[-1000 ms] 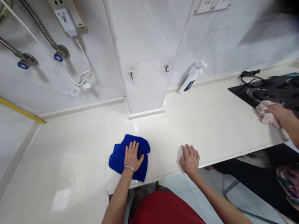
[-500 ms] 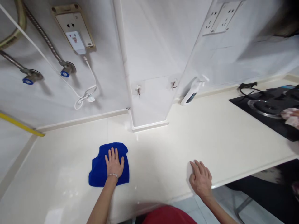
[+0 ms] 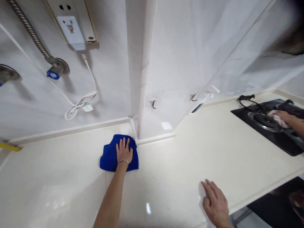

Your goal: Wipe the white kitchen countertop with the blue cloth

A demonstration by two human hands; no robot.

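My left hand (image 3: 124, 152) lies flat with its fingers spread on a blue cloth (image 3: 108, 160), pressing it onto the white countertop (image 3: 171, 177). The cloth's upper right side touches the base of the wall's projecting corner. A thin bracelet circles my left wrist. Near the counter's front edge, my right hand (image 3: 215, 202) rests by its fingertips on the bare surface. Its fingers are loosely stretched and nothing shows in them.
A white spray bottle (image 3: 196, 107) stands partly behind the wall pillar (image 3: 163, 120). At right, another person's hand (image 3: 283, 117) holds a pale cloth on a black stove (image 3: 287, 139). A knotted white cord (image 3: 82, 104) and a blue-capped valve (image 3: 55, 71) are on the left wall.
My left hand and the cloth have moved forward to the corner of the pillar. My view has shifted closer to the wall. The other person's hand has come into sight over the stove.
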